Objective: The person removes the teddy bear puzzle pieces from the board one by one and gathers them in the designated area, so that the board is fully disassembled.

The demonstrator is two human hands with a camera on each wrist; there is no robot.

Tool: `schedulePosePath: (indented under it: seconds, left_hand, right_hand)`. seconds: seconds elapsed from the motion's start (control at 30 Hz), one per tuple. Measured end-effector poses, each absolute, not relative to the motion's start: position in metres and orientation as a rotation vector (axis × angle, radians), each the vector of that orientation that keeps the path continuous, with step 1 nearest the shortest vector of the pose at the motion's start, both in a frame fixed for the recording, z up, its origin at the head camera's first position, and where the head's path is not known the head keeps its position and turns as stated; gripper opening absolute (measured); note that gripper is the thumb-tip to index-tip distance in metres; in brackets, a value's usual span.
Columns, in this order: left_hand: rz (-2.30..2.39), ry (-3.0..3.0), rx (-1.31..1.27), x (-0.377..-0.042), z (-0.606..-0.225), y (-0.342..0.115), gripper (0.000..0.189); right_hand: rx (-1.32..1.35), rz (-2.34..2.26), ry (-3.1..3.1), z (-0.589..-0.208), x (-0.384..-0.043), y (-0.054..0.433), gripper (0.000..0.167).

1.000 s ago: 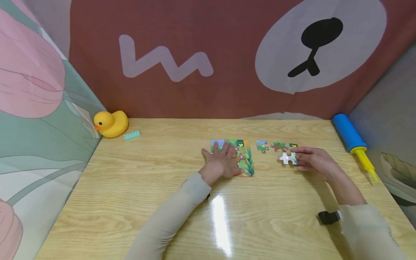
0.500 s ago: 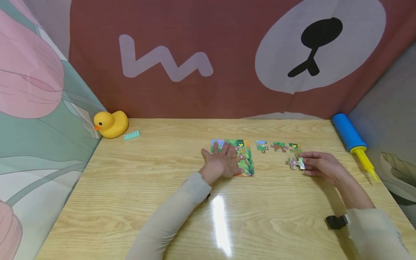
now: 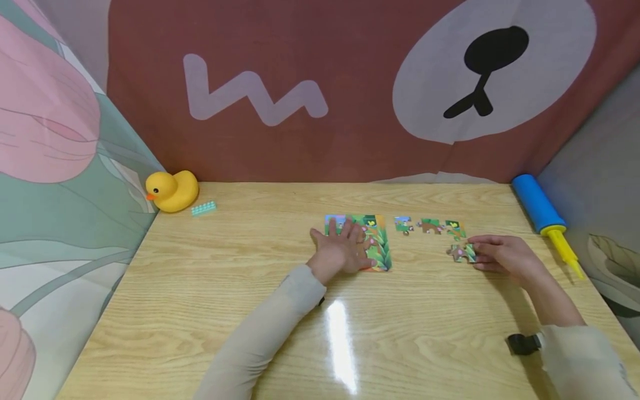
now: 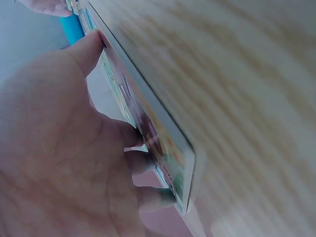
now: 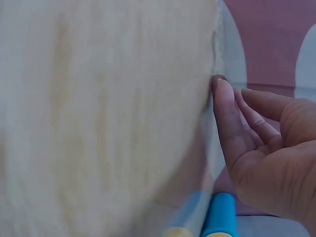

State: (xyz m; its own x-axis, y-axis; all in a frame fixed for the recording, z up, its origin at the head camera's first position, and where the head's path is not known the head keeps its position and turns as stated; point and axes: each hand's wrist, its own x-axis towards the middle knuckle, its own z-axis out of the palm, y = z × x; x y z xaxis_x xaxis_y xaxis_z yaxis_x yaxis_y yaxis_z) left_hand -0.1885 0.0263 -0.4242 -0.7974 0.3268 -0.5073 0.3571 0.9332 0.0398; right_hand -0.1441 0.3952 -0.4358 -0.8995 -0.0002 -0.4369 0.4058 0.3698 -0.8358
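While the left fingers splay across the puzzle, the right fingers pinch a piece pointing left, long axis sideways.

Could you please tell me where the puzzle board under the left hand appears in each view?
Head: the puzzle board just right of and below centre, partly under the left hand.
Left wrist: the puzzle board slanting from upper left to lower middle.
Right wrist: not in it.
Shared landmark: the blue cylinder, far right in head, top left in left wrist, bottom in right wrist.
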Motion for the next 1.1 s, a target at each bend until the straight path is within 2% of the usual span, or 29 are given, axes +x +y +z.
schedulePosePath:
  seconds: [0.13,0.67,1.1]
  left_hand:
    - [-0.078,2.565,0.497,-0.189,-0.424,0.027,0.09]
    - [-0.152,2.602,0.487,-0.188,-0.425,0.024,0.098]
    - [-0.073,2.677,0.542,-0.19,-0.428,0.026,0.098]
  right_hand:
    - [0.352,-1.498,2.336,-0.43,-0.143,0.395,0.059]
    - [0.214,-1.366,2.478,-0.428,-0.143,0.401,0.058]
    - [0.108,-1.383,2.478,-0.41,-0.168,0.352,0.059]
